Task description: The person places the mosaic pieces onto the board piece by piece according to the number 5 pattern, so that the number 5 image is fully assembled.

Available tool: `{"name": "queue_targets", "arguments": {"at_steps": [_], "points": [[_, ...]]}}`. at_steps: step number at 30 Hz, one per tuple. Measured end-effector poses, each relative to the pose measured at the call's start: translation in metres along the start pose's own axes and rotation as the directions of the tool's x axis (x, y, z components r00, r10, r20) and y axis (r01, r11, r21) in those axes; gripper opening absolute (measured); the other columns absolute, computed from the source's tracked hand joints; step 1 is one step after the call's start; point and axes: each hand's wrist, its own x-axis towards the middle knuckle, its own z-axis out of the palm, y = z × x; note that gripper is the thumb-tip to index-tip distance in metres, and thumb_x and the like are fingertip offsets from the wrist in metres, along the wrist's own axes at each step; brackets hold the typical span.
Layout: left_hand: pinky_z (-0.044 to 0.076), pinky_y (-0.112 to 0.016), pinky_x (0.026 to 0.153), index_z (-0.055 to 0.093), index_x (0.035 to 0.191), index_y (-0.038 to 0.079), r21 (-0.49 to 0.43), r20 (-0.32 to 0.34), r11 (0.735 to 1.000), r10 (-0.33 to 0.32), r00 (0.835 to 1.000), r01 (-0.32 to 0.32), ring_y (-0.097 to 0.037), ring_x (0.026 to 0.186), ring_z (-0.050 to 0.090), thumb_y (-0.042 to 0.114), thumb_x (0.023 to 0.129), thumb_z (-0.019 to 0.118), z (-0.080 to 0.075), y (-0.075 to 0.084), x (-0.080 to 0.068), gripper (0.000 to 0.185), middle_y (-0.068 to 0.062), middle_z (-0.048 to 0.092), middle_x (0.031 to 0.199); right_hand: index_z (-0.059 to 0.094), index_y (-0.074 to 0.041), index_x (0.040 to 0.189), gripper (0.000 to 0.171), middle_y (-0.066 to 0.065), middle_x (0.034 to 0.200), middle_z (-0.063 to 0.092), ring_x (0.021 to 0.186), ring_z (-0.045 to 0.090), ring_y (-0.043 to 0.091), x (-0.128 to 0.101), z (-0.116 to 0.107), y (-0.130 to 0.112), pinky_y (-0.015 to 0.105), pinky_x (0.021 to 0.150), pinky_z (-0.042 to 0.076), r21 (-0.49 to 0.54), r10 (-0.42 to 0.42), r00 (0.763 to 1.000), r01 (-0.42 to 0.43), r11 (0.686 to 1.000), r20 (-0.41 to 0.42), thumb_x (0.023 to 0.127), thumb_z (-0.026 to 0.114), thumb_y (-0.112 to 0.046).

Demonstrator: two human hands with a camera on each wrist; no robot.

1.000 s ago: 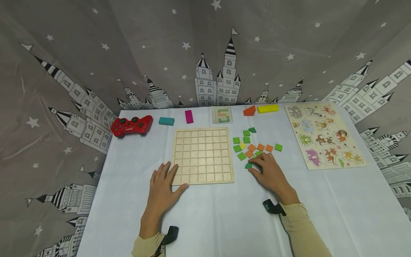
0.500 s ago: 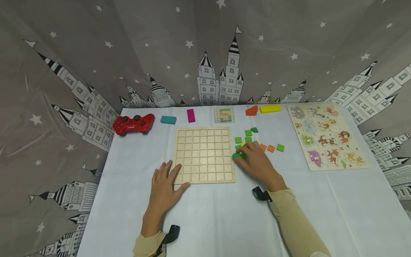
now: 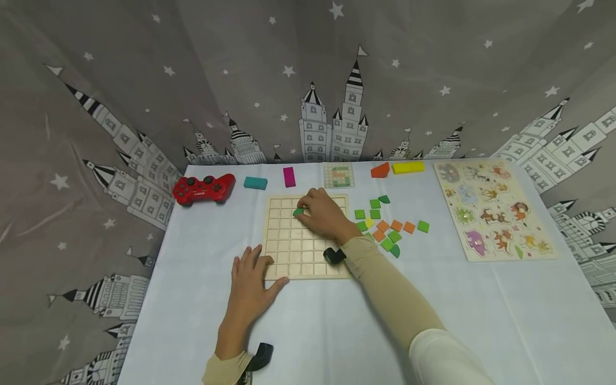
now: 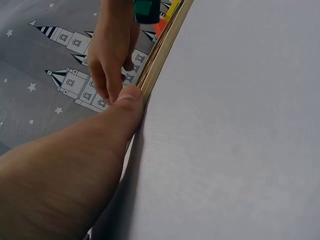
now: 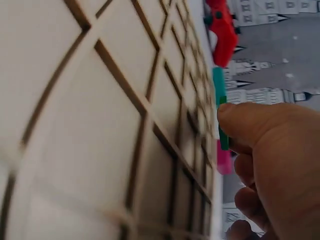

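Note:
A pale wooden grid board (image 3: pixel 308 272) lies flat on the white-covered table. My right hand (image 3: pixel 324 216) is over its upper part and pinches a dark green tile with a rounded edge (image 3: pixel 298 212) between thumb and fingers. The right wrist view shows that green tile (image 5: pixel 224 125) on edge, close over the grid. At the board's lower left corner, my left hand (image 3: pixel 252 291) rests with fingers spread and relaxed on the rim; its thumb (image 4: pixel 131 95) lies along the front edge. Right of the board sit loose square tiles in green, orange (image 3: pixel 397 225) and yellow (image 3: pixel 369 222).
Behind the board lie a red game controller (image 3: pixel 204 189), a teal block (image 3: pixel 255 183), a magenta block (image 3: pixel 289 177), a small pattern card (image 3: pixel 339 175), an orange block (image 3: pixel 380 170) and a yellow block (image 3: pixel 408 167). An animal puzzle board (image 3: pixel 495 211) occupies the right side.
My right hand has picked up the dark green tile beside the loose tiles and carried it left, over the board's upper part. My left hand has stayed at the board's corner.

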Motion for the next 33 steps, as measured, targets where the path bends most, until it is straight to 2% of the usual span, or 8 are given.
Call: {"name": "queue_targets", "arguments": {"at_steps": [5,14,19,33], "points": [[0.016,-0.072,0.121,0.058,0.112,0.01,0.002,-0.023,1.0,0.002,1.0,-0.001,-0.051,0.149,0.029,0.048,0.08,0.083,0.001,-0.001,-0.003,0.056,-0.025,0.043,0.154,0.07,-0.017,0.121,0.029,0.004,0.119,0.061,0.106,0.049,0.022,0.009,0.01,-0.005,0.035,0.098,0.049,-0.013,0.013,1.0,-0.013,1.0,0.025,0.102,0.06,-0.036],[0.011,-0.069,0.124,0.057,0.113,0.01,0.014,0.01,0.999,-0.037,0.999,0.037,-0.046,0.152,0.025,0.052,0.082,0.079,-0.001,-0.004,-0.005,0.057,-0.021,0.04,0.157,0.073,-0.02,0.118,0.025,0.004,0.118,0.065,0.104,0.051,0.023,0.009,0.01,-0.01,0.037,0.095,0.05,0.009,0.024,0.999,-0.025,1.0,0.026,0.1,0.064,-0.034],[0.013,-0.071,0.123,0.056,0.113,0.01,0.006,0.004,0.999,-0.038,0.999,0.038,-0.048,0.152,0.026,0.052,0.081,0.081,-0.001,-0.001,-0.003,0.058,-0.022,0.041,0.157,0.073,-0.023,0.119,0.026,0.004,0.123,0.065,0.106,0.053,0.023,0.008,0.007,-0.008,0.037,0.094,0.051,-0.022,0.042,0.999,-0.041,0.999,0.032,0.1,0.064,-0.037],[0.016,-0.071,0.122,0.057,0.112,0.01,-0.001,-0.002,1.0,-0.021,1.0,0.021,-0.049,0.152,0.026,0.052,0.08,0.081,0.003,-0.002,-0.001,0.058,-0.022,0.041,0.157,0.076,-0.029,0.12,0.026,0.001,0.114,0.066,0.1,0.054,0.021,-0.006,0.004,-0.001,0.038,0.087,0.049,-0.062,0.077,0.996,-0.079,0.995,-0.037,0.1,0.065,-0.04]]}}
